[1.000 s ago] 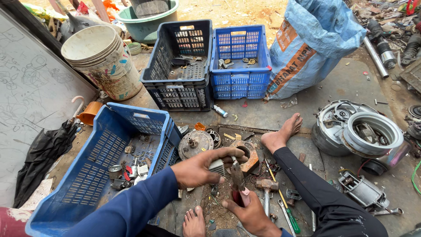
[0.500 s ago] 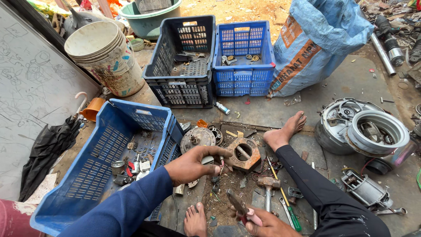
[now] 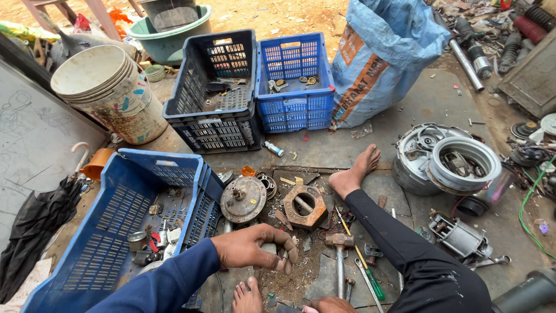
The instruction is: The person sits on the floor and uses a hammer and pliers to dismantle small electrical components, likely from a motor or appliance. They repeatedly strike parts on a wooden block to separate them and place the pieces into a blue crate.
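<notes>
At the bottom centre of the view, the left hand [image 3: 255, 249] lies palm down on the dirty concrete floor [image 3: 417, 104], its fingers [image 3: 286, 255] curled around a small grey metal part [image 3: 268, 249] that rests on the ground; the grip is partly closed, and the part is largely hidden beneath the palm. The right hand [image 3: 330, 305] shows only as knuckles at the lower edge, so whether it is open or closed cannot be told. A bare foot [image 3: 248, 297] lies between the two hands. Just right of the left hand rests a rusty steel hammer [image 3: 339, 255], and beside it a green-handled screwdriver [image 3: 370, 281]. Immediately above the fingers sit a rusty hexagonal metal housing [image 3: 304, 206] and a round grey metal disc with a central shaft [image 3: 243, 199], side by side. The other leg, in a black trouser, stretches toward a bare foot [image 3: 356, 172] near the housing. To the left stands a large blue plastic crate [image 3: 116, 232] holding small parts. Farther off are a dark blue crate [image 3: 214, 93], a smaller bright blue crate [image 3: 294, 81], a blue woven sack [image 3: 388, 52], stacked white plastic buckets [image 3: 110, 93] and, at right, round grey motor casings [image 3: 452, 159].
</notes>
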